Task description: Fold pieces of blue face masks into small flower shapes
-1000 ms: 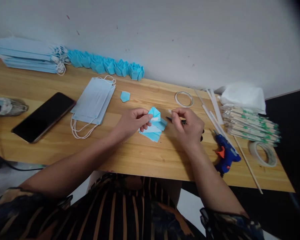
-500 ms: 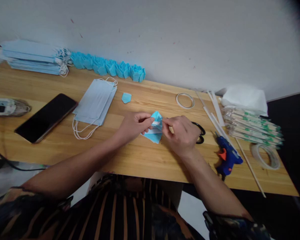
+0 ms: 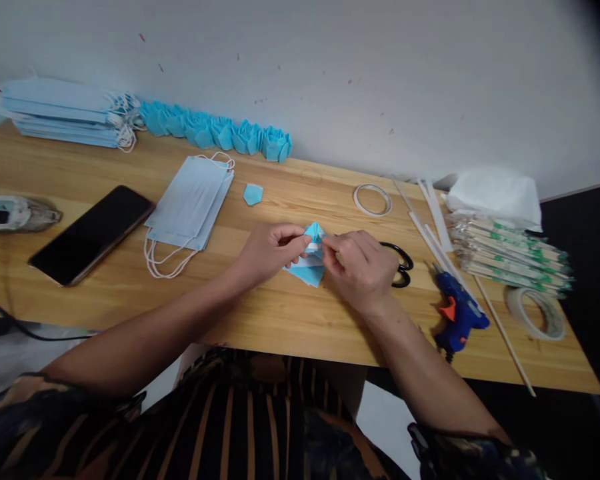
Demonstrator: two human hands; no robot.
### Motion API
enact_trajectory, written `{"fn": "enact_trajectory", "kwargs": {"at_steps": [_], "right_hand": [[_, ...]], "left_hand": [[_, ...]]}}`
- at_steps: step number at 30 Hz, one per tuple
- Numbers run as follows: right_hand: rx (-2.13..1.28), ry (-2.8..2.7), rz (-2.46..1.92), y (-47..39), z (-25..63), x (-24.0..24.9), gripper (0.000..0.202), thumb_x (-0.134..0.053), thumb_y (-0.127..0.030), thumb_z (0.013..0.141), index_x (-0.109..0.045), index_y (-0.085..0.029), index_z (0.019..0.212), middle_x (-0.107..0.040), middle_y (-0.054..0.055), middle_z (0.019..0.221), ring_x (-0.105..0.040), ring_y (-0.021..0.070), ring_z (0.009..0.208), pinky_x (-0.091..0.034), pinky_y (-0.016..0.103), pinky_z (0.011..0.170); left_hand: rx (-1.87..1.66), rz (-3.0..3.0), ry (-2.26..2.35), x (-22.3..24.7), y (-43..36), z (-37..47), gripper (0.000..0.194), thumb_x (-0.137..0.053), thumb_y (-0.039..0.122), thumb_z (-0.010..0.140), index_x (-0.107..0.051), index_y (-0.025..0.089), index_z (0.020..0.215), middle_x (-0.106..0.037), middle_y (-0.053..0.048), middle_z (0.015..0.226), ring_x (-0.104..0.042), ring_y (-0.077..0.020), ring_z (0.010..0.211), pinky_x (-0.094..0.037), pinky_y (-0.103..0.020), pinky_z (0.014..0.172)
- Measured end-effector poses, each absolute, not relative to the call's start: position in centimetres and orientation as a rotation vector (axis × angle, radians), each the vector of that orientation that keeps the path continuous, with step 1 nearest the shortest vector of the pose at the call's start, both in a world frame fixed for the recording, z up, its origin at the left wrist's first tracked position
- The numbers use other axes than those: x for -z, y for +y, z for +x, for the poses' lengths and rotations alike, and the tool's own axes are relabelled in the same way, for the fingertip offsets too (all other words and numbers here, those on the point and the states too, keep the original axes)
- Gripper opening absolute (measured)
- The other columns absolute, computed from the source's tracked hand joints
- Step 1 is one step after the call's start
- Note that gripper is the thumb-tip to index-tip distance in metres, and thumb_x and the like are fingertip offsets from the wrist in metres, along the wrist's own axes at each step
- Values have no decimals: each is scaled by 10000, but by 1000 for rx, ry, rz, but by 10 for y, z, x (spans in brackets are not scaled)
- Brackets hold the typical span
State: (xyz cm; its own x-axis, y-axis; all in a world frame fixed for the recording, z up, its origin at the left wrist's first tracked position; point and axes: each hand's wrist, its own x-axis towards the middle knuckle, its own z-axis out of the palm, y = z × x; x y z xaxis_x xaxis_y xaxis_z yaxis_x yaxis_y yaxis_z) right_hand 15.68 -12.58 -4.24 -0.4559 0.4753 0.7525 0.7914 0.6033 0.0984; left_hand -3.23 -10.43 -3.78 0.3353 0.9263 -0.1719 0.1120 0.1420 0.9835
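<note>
A small folded blue piece (image 3: 314,235) is pinched between my two hands near the table's middle. My left hand (image 3: 275,252) grips its left side with thumb and fingers. On its right edge, the thumb and fingertips of my right hand (image 3: 361,267) are closed. Below the piece, blue and white material (image 3: 307,272) lies on the table, partly covered by my fingers. A small blue cut-out (image 3: 253,194) rests further back. Black-handled scissors (image 3: 403,279) lie just right of my right hand, partly hidden by it.
Folded blue flowers (image 3: 200,130) line the wall beside stacked masks (image 3: 60,110). More masks (image 3: 190,200) and a phone (image 3: 93,233) lie left. Rightward are a tape ring (image 3: 373,200), a blue glue gun (image 3: 459,317), a tape roll (image 3: 517,310) and wrapped sticks (image 3: 510,257).
Both hands stay at nearly the same place, with the right fingers shifted slightly on the folded piece. The view has moved a little, so the right-hand items appear slightly further right.
</note>
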Motion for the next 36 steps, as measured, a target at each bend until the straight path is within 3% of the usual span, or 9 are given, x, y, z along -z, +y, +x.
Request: {"fn": "enact_trajectory", "kwargs": {"at_steps": [10, 17, 20, 24, 26, 30, 33, 36], "right_hand": [[528, -2157, -970, -126, 159, 44, 96, -626, -121, 967, -682, -194, 941, -711, 20, 712, -593, 157, 659, -454, 299, 632], [437, -2198, -1054, -124, 162, 48, 202, -567, -162, 1016, -752, -223, 1072, -728, 28, 762, -607, 160, 690, -439, 306, 639], [338, -2201, -1059, -124, 164, 49, 230, -549, -290, 1048, -755, -215, 1116, -731, 43, 769, -613, 174, 701, -450, 318, 654], [3, -2051, -1097, -125, 165, 46, 443, -434, -504, 1072, -708, -204, 1248, -741, 60, 841, -650, 196, 756, -499, 341, 725], [-252, -1890, -1197, -124, 165, 44, 436, -421, -514, 1071, -722, -216, 1179, -732, 48, 844, -660, 189, 761, -510, 340, 743], [-819, -1689, -1260, -120, 165, 44, 469, -478, -595, 1022, -694, -213, 857, -684, 20, 747, -635, 166, 702, -502, 311, 679], [-1006, -1645, -1231, -118, 164, 43, 499, -546, -662, 960, -623, -215, 752, -642, 5, 711, -584, 149, 676, -483, 299, 656], [-1088, -1649, -1243, -118, 163, 42, 450, -630, -630, 911, -603, -215, 738, -599, -9, 696, -524, 135, 660, -447, 287, 630]], "left_hand": [[-776, 1212, 1029, 35, -104, -29, 112, -614, 215, 849, -628, 165, 750, -566, 44, 563, -503, -70, 522, -434, -189, 546], [-797, 1196, 1070, 41, -103, -30, 209, -630, 284, 858, -611, 168, 686, -578, 25, 577, -505, -78, 535, -420, -204, 552], [-806, 1198, 1076, 42, -103, -31, 216, -626, 300, 863, -627, 169, 691, -580, 23, 580, -513, -82, 544, -415, -205, 551], [-818, 1205, 1073, 42, -103, -32, 208, -635, 321, 856, -642, 173, 711, -603, 18, 606, -524, -85, 555, -428, -207, 554], [-812, 1205, 1069, 42, -103, -32, 198, -639, 324, 849, -647, 172, 723, -624, 10, 629, -529, -85, 557, -433, -207, 551], [-804, 1242, 1058, 43, -103, -33, 211, -644, 338, 844, -644, 170, 717, -616, 10, 628, -523, -83, 560, -435, -206, 558], [-799, 1289, 1062, 44, -104, -33, 193, -651, 343, 832, -658, 171, 745, -592, 21, 612, -509, -82, 558, -425, -205, 559], [-807, 1327, 1050, 46, -104, -33, 185, -652, 353, 826, -661, 177, 772, -578, 27, 612, -508, -85, 566, -420, -205, 560]]}}
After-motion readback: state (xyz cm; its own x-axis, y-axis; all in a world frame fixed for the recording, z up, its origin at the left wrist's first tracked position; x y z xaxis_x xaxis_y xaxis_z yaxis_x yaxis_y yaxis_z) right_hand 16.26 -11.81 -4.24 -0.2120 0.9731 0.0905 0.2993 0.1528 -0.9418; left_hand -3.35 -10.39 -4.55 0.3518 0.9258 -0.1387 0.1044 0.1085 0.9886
